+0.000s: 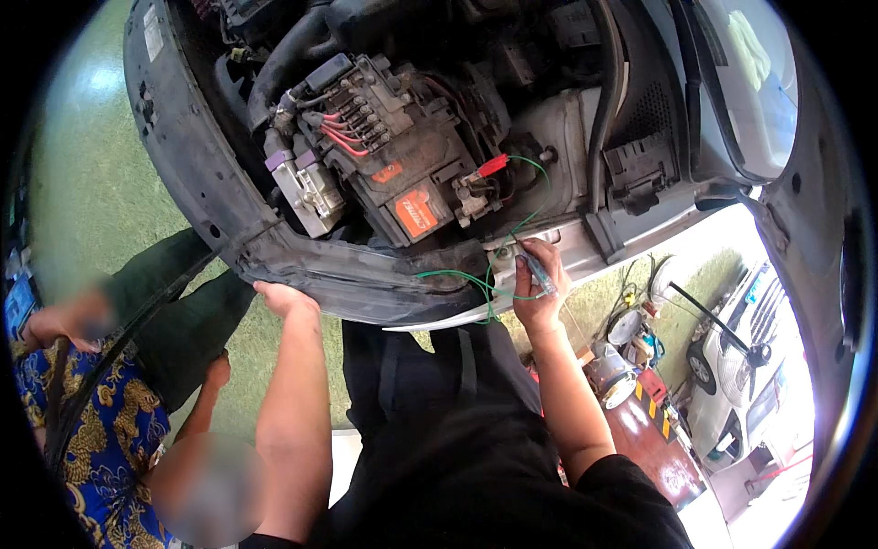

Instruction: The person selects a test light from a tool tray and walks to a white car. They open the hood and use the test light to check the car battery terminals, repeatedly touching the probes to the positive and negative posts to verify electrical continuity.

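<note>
A: From the head camera, how many of the person's own hands show?

B: Two. The left hand point(288, 297) lies at the near edge of one dark front panel point(338, 274); its fingers are partly hidden, so I cannot tell whether it grips that edge

A: And the other one?

B: The right hand point(541, 291) is curled around one clear test pen point(540, 271), at the near side of the engine bay point(558, 146), right of the middle. Whether the tip touches anything, I cannot tell

A: How many leads go with it?

B: One that I can make out, a green wire point(453, 274). It loops out to the left of the right hand and also reaches one red clip point(492, 166), farther off, at the right side of one dark battery point(434, 169)

A: What marks the battery?

B: Two orange labels point(416, 213), the larger one nearer. Beyond them run several red wires point(343, 137), too bunched to count surely

A: Anyone else about?

B: One co-worker point(174, 311) at the left, in one blue and gold patterned shirt point(105, 448). Far to the right stands one white car point(732, 380)
</note>
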The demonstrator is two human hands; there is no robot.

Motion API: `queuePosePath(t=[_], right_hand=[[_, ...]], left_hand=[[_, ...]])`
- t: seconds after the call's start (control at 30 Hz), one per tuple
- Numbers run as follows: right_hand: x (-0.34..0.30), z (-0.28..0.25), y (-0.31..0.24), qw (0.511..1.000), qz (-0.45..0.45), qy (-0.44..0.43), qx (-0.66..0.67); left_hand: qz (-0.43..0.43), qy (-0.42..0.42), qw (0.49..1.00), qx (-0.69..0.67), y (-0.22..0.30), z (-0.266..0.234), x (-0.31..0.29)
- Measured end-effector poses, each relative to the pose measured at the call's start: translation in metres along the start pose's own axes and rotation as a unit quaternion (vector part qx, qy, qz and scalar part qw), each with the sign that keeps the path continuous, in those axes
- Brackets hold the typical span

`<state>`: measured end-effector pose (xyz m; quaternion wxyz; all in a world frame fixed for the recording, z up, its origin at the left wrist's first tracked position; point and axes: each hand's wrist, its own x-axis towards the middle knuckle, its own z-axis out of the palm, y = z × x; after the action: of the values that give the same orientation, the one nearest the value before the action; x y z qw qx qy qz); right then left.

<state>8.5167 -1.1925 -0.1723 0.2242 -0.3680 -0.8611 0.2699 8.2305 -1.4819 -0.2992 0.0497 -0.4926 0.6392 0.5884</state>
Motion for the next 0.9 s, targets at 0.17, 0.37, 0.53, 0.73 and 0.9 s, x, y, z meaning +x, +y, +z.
queuePosePath(t=[0.17, 0.37, 0.53, 0.73, 0.9], right_hand=[[-0.001, -0.001, 0.000, 1.000, -0.002, 0.007, 0.004], [-0.002, -0.002, 0.001, 1.000, 0.008, -0.006, -0.006], [-0.001, -0.002, 0.000, 1.000, 0.000, -0.003, -0.001], [0.000, 0.000, -0.001, 1.000, 0.001, -0.004, 0.005], [0.000, -0.003, 0.001, 1.000, 0.002, -0.001, 0.005]], left_hand=[[0.037, 0.041, 0.997, 0.048, -0.007, -0.007, 0.019], [0.020, 0.010, 1.000, -0.014, -0.011, -0.004, 0.014], [0.024, 0.038, 0.998, 0.033, -0.007, -0.006, 0.014], [0.026, 0.079, 0.994, 0.072, -0.006, -0.005, 0.018], [-0.128, -0.051, 0.990, -0.038, 0.007, -0.005, -0.007]])
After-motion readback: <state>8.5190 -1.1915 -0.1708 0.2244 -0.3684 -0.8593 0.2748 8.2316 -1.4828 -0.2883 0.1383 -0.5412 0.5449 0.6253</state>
